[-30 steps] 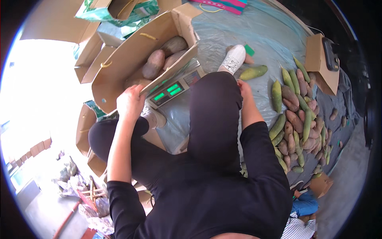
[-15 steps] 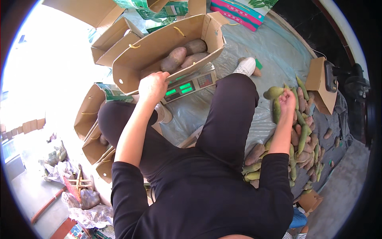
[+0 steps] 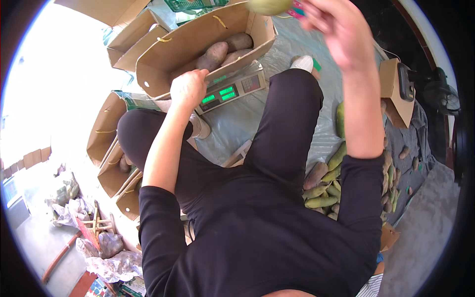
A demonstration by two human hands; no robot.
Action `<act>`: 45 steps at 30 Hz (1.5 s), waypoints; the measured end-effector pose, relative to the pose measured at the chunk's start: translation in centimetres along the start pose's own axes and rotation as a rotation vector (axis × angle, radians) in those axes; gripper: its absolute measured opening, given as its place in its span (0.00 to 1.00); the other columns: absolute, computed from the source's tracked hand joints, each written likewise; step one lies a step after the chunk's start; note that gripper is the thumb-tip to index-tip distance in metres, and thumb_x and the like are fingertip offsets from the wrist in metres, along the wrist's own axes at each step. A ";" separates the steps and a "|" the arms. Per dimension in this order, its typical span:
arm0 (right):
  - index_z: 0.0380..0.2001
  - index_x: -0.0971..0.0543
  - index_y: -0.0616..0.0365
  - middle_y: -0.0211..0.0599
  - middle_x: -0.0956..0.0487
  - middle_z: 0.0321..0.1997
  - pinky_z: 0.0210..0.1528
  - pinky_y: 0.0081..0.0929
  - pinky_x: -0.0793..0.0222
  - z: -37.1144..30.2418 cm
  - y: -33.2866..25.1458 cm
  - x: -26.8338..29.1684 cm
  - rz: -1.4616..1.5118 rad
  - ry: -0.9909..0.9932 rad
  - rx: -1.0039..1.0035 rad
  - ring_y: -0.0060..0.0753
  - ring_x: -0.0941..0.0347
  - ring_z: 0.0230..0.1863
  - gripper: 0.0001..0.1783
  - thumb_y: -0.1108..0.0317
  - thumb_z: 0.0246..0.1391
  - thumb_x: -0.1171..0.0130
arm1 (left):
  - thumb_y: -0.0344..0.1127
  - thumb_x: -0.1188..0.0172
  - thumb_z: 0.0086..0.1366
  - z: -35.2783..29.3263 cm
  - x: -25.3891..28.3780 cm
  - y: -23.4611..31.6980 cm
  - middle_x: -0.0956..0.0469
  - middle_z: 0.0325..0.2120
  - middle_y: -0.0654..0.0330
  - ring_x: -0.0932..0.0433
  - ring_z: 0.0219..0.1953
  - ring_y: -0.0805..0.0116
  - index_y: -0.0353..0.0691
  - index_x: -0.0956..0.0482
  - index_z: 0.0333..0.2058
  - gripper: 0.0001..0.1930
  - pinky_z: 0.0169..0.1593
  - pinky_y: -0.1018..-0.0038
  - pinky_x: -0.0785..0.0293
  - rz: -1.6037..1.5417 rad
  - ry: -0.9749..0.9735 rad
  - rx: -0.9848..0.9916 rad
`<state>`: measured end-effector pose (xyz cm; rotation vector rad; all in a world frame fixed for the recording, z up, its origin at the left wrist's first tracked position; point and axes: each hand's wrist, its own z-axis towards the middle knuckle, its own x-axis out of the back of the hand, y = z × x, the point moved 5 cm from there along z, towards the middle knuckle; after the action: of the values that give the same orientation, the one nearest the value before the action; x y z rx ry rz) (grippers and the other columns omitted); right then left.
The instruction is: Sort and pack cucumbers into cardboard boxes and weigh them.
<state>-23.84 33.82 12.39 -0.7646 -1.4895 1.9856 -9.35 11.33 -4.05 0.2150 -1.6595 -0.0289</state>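
Note:
My left hand is closed on the near rim of an open cardboard box. The box rests on a digital scale with lit green displays. Inside lie several large reddish-brown roots, which look like sweet potatoes or radishes. High up at the right, my raised right hand is blurred and has its fingers closed. A pale green radish hangs off those fingertips, partly cut off by the top edge. It is right of and above the box, apart from it.
Green radishes and reddish-brown roots lie heaped beyond my right knee, partly behind my arm. More cardboard boxes stand at the left. A small carton and a black fan are at the right. Plastic sheeting covers the floor.
My right hand has lifted the green radish from the heap, up and left toward the far end of the box. My left hand stays on the box rim; the view has shifted slightly.

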 end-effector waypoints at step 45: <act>0.32 0.22 0.57 0.33 0.24 0.24 0.17 0.23 0.34 -40.4 34.9 6.7 -0.242 0.652 -1.189 0.25 0.28 0.20 0.09 0.73 0.44 0.45 | 0.43 0.40 0.55 -1.1 1.5 -0.9 0.23 0.35 0.55 0.24 0.38 0.55 0.41 0.23 0.39 0.16 0.41 0.65 0.29 -0.162 0.205 0.000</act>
<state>-2.49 56.69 -31.37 -1.3971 -2.0736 0.3980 -8.30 10.30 -2.63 0.3407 -1.4349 -0.1252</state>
